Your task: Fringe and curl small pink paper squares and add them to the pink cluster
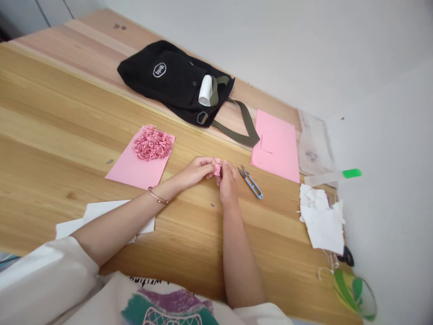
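Observation:
My left hand [195,171] and my right hand [228,182] meet over the wooden table [61,135], both pinching a small pink paper piece [217,167] between their fingertips. The left wrist wears a thin bracelet [157,196]. Just right of my right hand lie small metal thread snips [251,181] with grey-blue handles. To the left sits a pink paper sheet [135,169] carrying a pile of little pink paper pieces [152,143].
A black bag [169,76] with an olive strap and a white roll [205,90] lies at the back. Pink sheets [277,146] lie right of it. White scraps [321,216], a green-tipped strip [338,176], white paper [98,212] under my left forearm and a green plastic item [355,291] surround them. The wall stands at the right.

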`<act>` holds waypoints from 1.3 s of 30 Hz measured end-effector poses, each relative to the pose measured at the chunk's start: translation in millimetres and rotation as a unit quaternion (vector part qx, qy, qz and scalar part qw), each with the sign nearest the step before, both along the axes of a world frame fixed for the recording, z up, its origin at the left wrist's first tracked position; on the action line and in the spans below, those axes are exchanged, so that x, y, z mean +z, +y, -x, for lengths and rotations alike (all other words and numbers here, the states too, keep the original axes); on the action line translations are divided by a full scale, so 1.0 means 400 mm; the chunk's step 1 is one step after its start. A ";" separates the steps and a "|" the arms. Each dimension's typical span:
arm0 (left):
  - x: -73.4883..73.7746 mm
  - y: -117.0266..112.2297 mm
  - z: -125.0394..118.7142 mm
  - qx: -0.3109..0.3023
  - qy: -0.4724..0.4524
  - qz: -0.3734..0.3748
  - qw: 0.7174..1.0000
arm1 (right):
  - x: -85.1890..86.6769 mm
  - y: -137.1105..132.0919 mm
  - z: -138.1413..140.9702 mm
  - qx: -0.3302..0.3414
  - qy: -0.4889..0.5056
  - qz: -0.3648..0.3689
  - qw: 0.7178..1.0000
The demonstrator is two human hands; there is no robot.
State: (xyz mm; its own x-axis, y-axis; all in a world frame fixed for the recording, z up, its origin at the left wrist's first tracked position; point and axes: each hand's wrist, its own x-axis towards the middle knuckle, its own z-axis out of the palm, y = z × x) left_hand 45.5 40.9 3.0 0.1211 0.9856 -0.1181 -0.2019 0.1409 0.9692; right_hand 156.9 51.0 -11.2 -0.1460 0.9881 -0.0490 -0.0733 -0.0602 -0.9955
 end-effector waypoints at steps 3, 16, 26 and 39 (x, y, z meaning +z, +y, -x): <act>-0.002 -0.001 0.000 -0.002 0.000 0.002 1.000 | 0.002 -0.001 0.000 0.007 -0.021 0.000 1.000; 0.005 -0.002 0.003 -0.001 0.021 -0.001 1.000 | 0.001 -0.002 0.001 0.005 -0.018 0.004 1.000; 0.008 -0.002 0.002 -0.005 0.023 -0.009 1.000 | 0.001 -0.001 0.001 0.003 -0.005 0.002 1.000; 0.009 -0.006 0.000 -0.005 0.030 -0.016 0.999 | 0.000 0.000 0.002 -0.018 -0.023 0.009 1.000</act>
State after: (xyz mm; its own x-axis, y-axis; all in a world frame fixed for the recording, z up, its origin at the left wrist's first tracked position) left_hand 45.6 38.7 6.5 0.1245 0.9878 -0.0933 -0.1420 0.1108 0.9836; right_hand 156.0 50.8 -11.4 -0.1075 0.9916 -0.0721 -0.0308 -0.0758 -0.9966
